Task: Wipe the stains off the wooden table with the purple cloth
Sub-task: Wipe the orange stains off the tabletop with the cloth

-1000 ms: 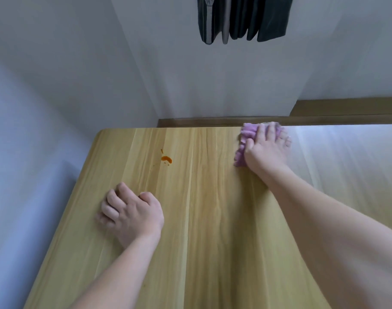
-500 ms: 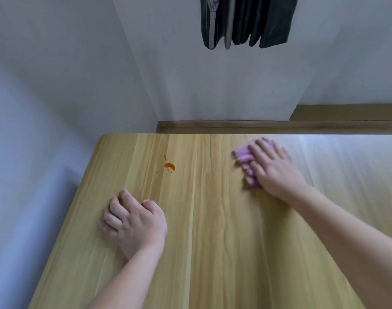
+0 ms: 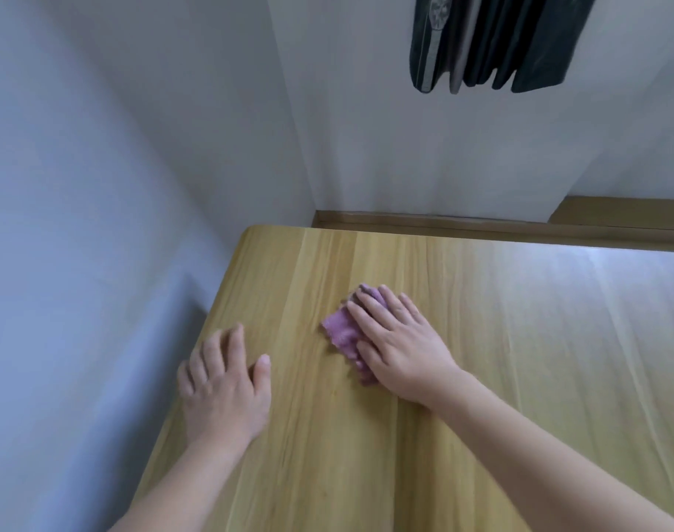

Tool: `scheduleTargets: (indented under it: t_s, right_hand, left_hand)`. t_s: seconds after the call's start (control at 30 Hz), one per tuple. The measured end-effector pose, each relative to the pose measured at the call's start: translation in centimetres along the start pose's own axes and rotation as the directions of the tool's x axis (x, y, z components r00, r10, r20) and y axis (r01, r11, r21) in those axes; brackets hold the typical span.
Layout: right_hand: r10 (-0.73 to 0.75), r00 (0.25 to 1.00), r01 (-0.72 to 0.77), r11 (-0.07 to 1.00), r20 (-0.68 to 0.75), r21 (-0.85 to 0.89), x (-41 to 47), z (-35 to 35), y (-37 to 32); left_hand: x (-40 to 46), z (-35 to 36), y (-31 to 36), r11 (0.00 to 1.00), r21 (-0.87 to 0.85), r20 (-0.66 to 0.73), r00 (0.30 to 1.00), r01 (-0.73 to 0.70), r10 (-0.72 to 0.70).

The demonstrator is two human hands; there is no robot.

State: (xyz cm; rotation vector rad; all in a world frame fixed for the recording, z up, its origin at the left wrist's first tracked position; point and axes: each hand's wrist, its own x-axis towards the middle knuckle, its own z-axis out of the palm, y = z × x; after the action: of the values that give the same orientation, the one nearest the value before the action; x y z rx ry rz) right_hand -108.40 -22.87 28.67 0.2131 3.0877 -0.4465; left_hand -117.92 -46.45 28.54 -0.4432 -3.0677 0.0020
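Right hand [image 3: 400, 347] lies flat at frame centre, fingers straight, pressing the purple cloth [image 3: 345, 334] onto the wooden table [image 3: 519, 339]. The cloth protrudes left of the fingers. Left hand [image 3: 224, 389] rests palm-down at lower left, fingers extended and released, near the table's left edge, grasping nothing.

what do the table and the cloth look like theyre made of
Table: looks like light wood or a wood-look laminate, with lengthwise grain streaks and a smooth, slightly glossy top that reflects light at the far side.
Purple cloth: seems a soft, fuzzy fabric, maybe microfibre, with a rumpled, wavy edge.
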Motion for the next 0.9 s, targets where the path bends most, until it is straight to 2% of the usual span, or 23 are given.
scheduleTargets:
  t_s: [0.07,0.1,0.13,0.2,0.27,0.3,0.37,0.5,0.57,0.63,0.7,0.77,0.9]
  right_hand:
    - [0.0,1.0,0.001,0.999,0.014,-0.054,-0.3,-0.9,3.2]
    - [0.082,0.997,-0.082,0.995,0.002,-0.065,0.4,-1.3,4.8]
    - [0.202,0.979,-0.203,0.977,-0.032,-0.059,1.5,-1.6,6.2]
    - [0.424,0.898,-0.429,0.903,-0.12,-0.013,4.4,-1.9,7.3]
    - [0.556,0.818,-0.556,0.83,-0.147,0.044,7.9,-1.5,5.9]
    - [0.575,0.807,-0.573,0.818,-0.137,0.058,9.3,-1.2,4.7]
    - [0.512,0.851,-0.509,0.859,-0.113,0.057,12.0,-0.6,1.2]
    - [0.174,0.982,-0.172,0.984,-0.068,0.042,13.0,1.5,-6.7]
    - [0.015,0.999,-0.015,1.0,-0.03,0.006,10.4,1.9,-8.2]
    - [-0.067,0.998,0.067,0.998,0.013,-0.012,7.1,1.6,-7.2]
    - [-0.064,0.997,0.064,0.998,0.036,-0.022,4.1,0.7,-4.7]
    - [0.025,0.999,-0.024,0.998,0.026,-0.056,3.3,-0.2,-1.9]
    - [0.293,0.955,-0.294,0.955,-0.047,-0.036,8.8,-0.3,-0.9]
  left_hand:
    - [-0.3,0.1,-0.7,0.987,-0.02,0.075,0.984,0.162,-0.16]
    - [-0.3,0.2,-0.7,0.981,-0.031,0.096,0.978,0.19,-0.186]
    - [-0.3,0.1,-0.5,0.982,-0.044,0.101,0.978,0.186,-0.181]
    - [-0.2,-0.1,-0.4,0.982,-0.061,0.091,0.981,0.179,-0.173]
    - [-0.1,0.1,-0.7,0.981,-0.073,0.075,0.982,0.181,-0.176]
    - [-0.1,0.1,-0.7,0.98,-0.082,0.07,0.982,0.183,-0.178]
    - [-0.2,0.2,-1.0,0.978,-0.096,0.052,0.982,0.185,-0.181]
    - [-0.1,0.0,-1.1,0.966,-0.169,0.04,0.981,0.194,-0.19]
    - [0.1,-0.2,-1.2,0.938,-0.256,0.049,0.972,0.234,-0.229]
    - [0.3,-0.6,-1.8,0.928,-0.297,0.057,0.974,0.226,-0.219]
    - [0.4,-0.8,-3.1,0.958,-0.261,0.068,0.992,0.118,-0.103]
    - [0.3,-1.1,-4.8,0.968,-0.25,0.134,0.991,0.027,0.007]
    - [0.0,-1.8,-5.6,0.972,-0.234,0.169,0.986,0.027,0.013]
